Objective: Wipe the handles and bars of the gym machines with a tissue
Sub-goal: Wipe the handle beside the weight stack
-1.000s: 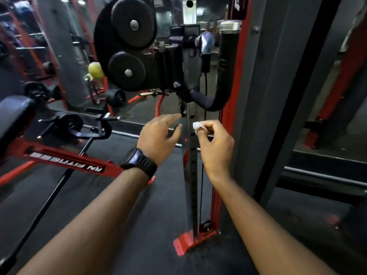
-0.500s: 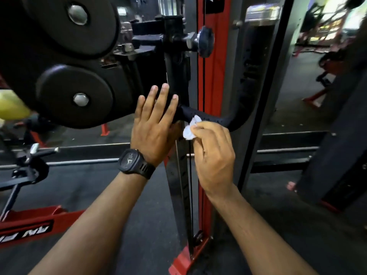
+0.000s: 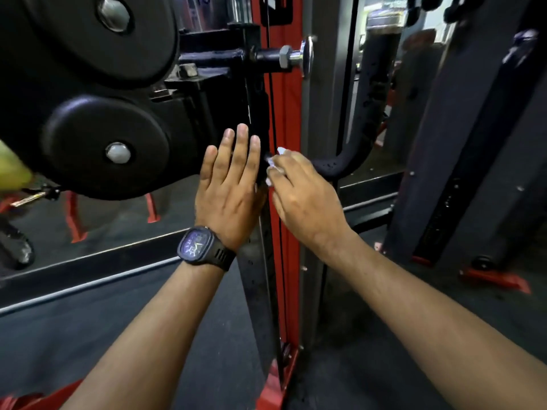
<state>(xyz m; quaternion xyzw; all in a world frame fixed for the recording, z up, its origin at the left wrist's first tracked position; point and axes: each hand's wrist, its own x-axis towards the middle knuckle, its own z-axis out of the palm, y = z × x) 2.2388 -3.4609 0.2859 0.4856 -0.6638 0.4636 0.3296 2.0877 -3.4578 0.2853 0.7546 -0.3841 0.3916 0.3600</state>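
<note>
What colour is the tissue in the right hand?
White. The tissue shows best in the head view, pinched by the right hand.

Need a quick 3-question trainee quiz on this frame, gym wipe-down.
1. True or false: the left hand pinches the tissue.
2. The tissue is held against: A) the inner end of the curved black handle; B) a dumbbell; C) a bench seat.
3. Fill in: the wristwatch sits on the ___ wrist.
Key: 1 false, the right hand pinches it; the left hand lies flat, fingers straight. 2 A. 3 left.
</note>
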